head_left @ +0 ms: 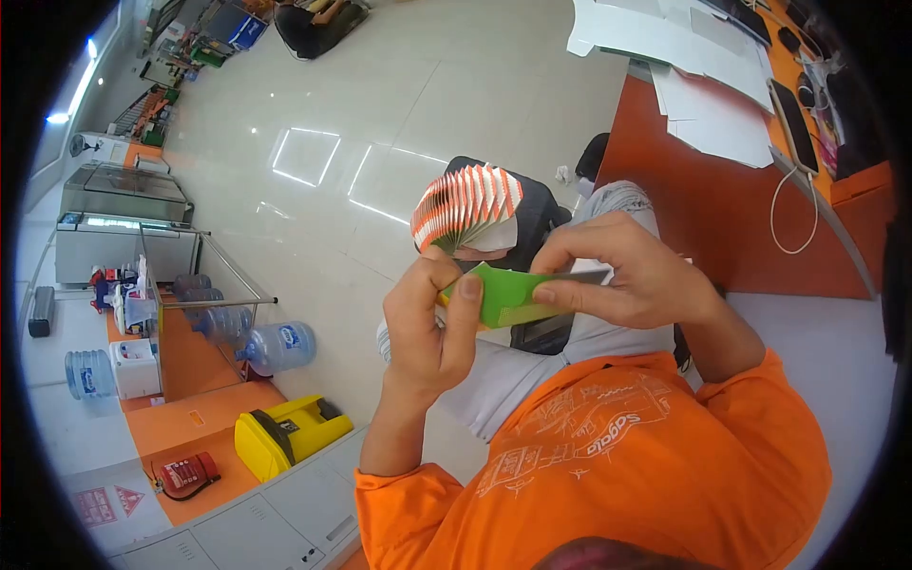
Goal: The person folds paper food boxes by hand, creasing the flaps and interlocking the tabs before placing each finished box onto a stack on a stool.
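A folded piece of green paper [513,293] is stretched between my two hands, over my lap. My left hand [432,318] pinches its left end between thumb and fingers. On the other end, my right hand [627,271] closes with the thumb below and the fingers above. A flat grey strip [596,276] shows between the right thumb and fingers, against the green paper. Just beyond the hands, a fan of pleated orange-and-white paper [470,204] rests on a dark surface [541,214] near my knees.
At the right, an orange desk [703,180] carries white sheets [708,119], a phone [793,123] and a hanging white cable. On the left stand water jugs [280,345], a yellow bin [290,437] and a fire extinguisher [187,473]. Another person [313,27] sits on the far floor.
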The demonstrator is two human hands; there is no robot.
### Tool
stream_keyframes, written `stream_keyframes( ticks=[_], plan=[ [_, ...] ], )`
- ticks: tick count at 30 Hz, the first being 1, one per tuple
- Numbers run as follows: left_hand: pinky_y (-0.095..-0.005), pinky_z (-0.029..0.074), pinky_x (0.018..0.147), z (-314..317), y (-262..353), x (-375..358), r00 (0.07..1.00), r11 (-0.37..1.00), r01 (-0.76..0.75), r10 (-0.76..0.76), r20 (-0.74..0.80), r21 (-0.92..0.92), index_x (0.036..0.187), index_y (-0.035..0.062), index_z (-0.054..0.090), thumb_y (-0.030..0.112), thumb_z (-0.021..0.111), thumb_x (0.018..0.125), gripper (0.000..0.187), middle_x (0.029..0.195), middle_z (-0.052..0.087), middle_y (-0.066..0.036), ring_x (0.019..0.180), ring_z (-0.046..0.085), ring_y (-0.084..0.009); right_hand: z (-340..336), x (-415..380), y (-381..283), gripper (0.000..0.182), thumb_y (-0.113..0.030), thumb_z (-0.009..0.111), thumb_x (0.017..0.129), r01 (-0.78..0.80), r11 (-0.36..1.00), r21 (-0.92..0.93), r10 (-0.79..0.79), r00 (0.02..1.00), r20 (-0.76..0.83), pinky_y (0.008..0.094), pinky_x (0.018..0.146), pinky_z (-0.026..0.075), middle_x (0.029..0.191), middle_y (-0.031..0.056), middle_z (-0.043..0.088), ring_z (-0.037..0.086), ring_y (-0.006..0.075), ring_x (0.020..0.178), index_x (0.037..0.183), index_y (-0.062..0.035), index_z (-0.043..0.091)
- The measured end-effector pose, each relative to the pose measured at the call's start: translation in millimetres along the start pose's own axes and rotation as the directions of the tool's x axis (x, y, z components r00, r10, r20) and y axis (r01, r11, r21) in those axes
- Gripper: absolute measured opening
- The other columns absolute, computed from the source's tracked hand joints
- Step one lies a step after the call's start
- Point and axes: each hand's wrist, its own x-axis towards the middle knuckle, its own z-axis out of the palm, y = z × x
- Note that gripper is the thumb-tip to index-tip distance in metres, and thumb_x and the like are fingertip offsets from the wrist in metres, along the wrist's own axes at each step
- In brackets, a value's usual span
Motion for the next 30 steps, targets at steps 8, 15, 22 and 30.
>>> stream_keyframes(
  ticks=[8, 15, 22, 30],
  plan=[
    [-0.0232, 0.036, 0.066, -1.1, 1.4, -10.9, 0.977, 0.961, 0.193, -0.206, -0.047, -0.198, 0.090, 0.0024, 0.052, 0.011, 0.053, 0.108, 0.019, 0.080, 0.053, 0.000, 0.073, 0.041, -0.0055, -5.1, 3.6, 0.0, 0.012, -0.006, 0.071, 0.091, 0.144, 0.989, -0.028, -0.143, 0.990, 0.012, 0.0340, 0.066, 0.050, 0.083, 0.0108, 0.065, 0.064, 0.0215, 0.073, 0.097, 0.0026, 0.066],
    [-0.0220, 0.036, 0.066, -0.4, 4.5, -11.6, 0.977, 0.955, 0.198, -0.210, -0.031, -0.223, 0.090, 0.0017, 0.052, 0.009, 0.054, 0.107, 0.019, 0.080, 0.052, 0.000, 0.073, 0.042, -0.0048, 2.9, 0.0, -0.5, 0.011, -0.003, 0.074, 0.085, 0.062, 0.997, 0.051, -0.064, 0.998, 0.023, 0.0336, 0.068, 0.049, 0.085, 0.0087, 0.064, 0.064, 0.0223, 0.076, 0.093, 0.0010, 0.067],
    [-0.0256, 0.038, 0.057, 0.2, 15.4, -9.0, 0.953, 0.952, 0.300, -0.296, 0.069, -0.064, 0.094, -0.0022, 0.062, 0.008, 0.064, 0.102, 0.013, 0.076, 0.056, -0.004, 0.064, 0.048, -0.0103, 10.4, -2.9, 0.4, 0.027, 0.002, 0.079, 0.070, 0.340, 0.846, -0.410, -0.392, 0.919, -0.048, 0.0342, 0.069, 0.046, 0.090, 0.0069, 0.066, 0.063, 0.0219, 0.080, 0.095, -0.0042, 0.071],
    [-0.0313, 0.044, 0.062, -6.5, 28.2, -8.8, 0.951, 0.972, 0.235, -0.226, 0.210, -0.021, 0.122, -0.0038, 0.071, -0.004, 0.064, 0.097, 0.026, 0.080, 0.061, -0.012, 0.069, 0.058, -0.0202, 36.7, -25.0, 25.7, 0.024, -0.001, 0.079, 0.069, 0.234, 0.865, -0.445, -0.400, 0.856, -0.327, 0.0342, 0.072, 0.042, 0.088, 0.0039, 0.062, 0.061, 0.0214, 0.079, 0.091, -0.0060, 0.071]
  ],
)
